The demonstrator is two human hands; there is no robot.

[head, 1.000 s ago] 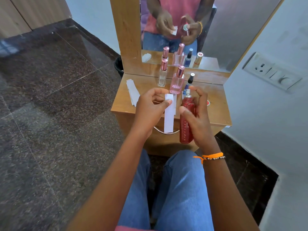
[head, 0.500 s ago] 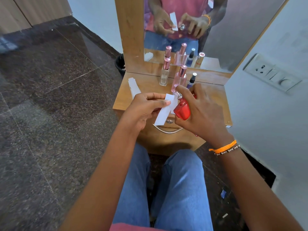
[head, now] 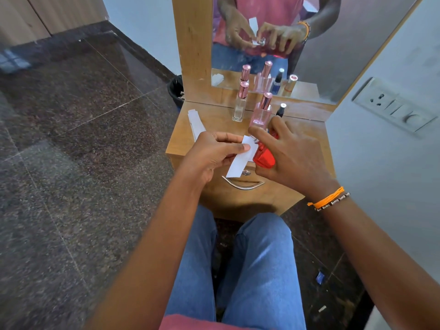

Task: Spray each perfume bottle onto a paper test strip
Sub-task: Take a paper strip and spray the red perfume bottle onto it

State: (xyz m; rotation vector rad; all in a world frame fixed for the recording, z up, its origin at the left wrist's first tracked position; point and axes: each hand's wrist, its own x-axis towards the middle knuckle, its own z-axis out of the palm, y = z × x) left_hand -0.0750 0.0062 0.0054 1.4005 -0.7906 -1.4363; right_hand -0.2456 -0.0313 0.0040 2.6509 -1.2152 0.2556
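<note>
**Test strip held at nozzle of red bottle, over wooden dresser**

Centre of frame: left hand (head: 209,154) pinching a white paper test strip (head: 240,160) between thumb and fingers, strip slanting down toward lower left. Right hand (head: 289,158) wrapped around a red perfume bottle (head: 263,158), bottle tilted, nozzle end just beside the strip's upper end; index finger laid over the top, contact with the pump probably but not clearly visible.

Upper centre: small wooden dresser top (head: 307,139) with mirror (head: 357,44) behind. Standing near the mirror: clear bottle with rose cap (head: 240,103), pink bottle with rose cap (head: 261,113), dark slim bottle (head: 281,110), partly hidden behind the right hand. Spare paper strips (head: 195,122) lying at the top's left edge. Curved metal drawer handle (head: 242,184) below the hands.

Left of frame: dark speckled stone floor (head: 71,163). Right of frame: pale wall with switch and socket plate (head: 392,108). Bottom: knees in blue jeans (head: 259,270).
</note>
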